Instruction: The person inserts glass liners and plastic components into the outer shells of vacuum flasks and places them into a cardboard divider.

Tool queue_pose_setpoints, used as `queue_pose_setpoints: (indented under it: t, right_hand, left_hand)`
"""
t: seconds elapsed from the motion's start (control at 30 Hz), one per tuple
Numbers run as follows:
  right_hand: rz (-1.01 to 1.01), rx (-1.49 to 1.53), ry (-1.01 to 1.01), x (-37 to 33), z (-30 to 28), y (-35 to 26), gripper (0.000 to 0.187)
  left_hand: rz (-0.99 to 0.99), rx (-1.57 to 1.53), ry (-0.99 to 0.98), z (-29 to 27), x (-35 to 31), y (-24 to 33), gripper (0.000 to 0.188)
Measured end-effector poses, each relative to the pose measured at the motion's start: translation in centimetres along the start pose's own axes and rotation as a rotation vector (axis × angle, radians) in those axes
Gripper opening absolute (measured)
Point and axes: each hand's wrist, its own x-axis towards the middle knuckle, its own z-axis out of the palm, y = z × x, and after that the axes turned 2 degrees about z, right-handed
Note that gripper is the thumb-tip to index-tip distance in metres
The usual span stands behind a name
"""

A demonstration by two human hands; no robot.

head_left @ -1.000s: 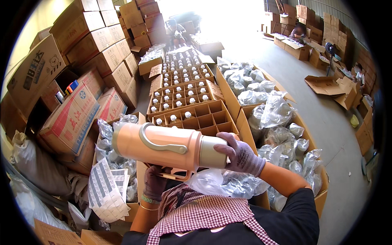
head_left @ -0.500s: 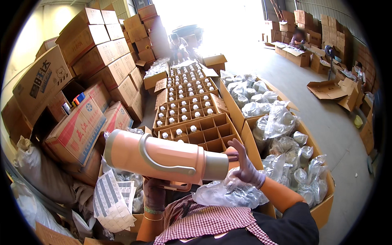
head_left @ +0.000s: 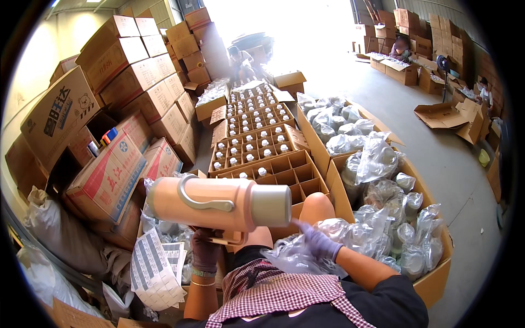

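Note:
My left hand (head_left: 206, 249), in a purple-grey glove, is closed around the handle under a large peach vacuum flask (head_left: 208, 203). The flask lies sideways in the air, its grey lid (head_left: 272, 205) pointing right. A grey carrying loop runs along its side. My right hand (head_left: 321, 241), also gloved, is just below and right of the lid, over a crumpled clear plastic bag (head_left: 292, 262) on my lap. One finger points toward the lid, blurred; the other fingers are hard to make out, and I cannot tell whether they grip the bag.
Ahead stands a divided carton (head_left: 295, 172) with several white-capped bottles; similar filled cartons (head_left: 249, 147) run behind it. On the right, open boxes (head_left: 440, 268) hold plastic-wrapped flasks. Sheets of labels (head_left: 156, 268) hang at lower left, near stacked cartons (head_left: 106, 175). Other people sit farther off.
My right hand has dropped from beside the lid's end to the plastic bag, its spread fingers drawn in. The flask has shifted slightly, its lid end moving left and nearer level.

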Motion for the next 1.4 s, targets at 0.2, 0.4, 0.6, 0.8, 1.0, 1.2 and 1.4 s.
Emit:
queue_pose_setpoints:
  t: [0.2,0.4,0.6,0.8,1.0,1.2,1.4]
  right_hand:
    - [-0.045,-0.340,-0.085,2.6,-12.2,3.6,0.014]
    - [-0.040,1.034,0.285,16.9,-25.1,2.9,0.023]
    - [-0.290,0.944,0.230,28.3,-25.2,2.9,0.032]
    - [-0.615,0.351,0.227,35.4,-20.6,3.0,0.068]
    - [-0.619,0.025,0.072,34.9,-12.2,0.0,0.063]
    - [0.021,0.150,0.195,33.6,-6.9,0.1,0.045]
    - [0.081,0.403,0.457,33.4,-5.9,7.3,0.010]
  left_hand:
    - [-0.009,0.269,-0.239,0.9,3.3,2.1,0.026]
    - [-0.497,0.794,-0.443,1.3,2.7,-4.6,0.027]
    - [-0.303,1.233,-0.705,2.5,5.1,-7.9,0.038]
    - [-0.654,0.678,-0.664,-1.0,14.1,-1.8,0.050]
    - [-0.287,0.118,-0.460,4.0,23.8,-3.3,0.103]
    - [0.057,-0.095,-0.095,6.0,25.5,-10.0,0.040]
    - [-0.124,-0.453,-0.088,4.8,23.1,-10.3,0.041]
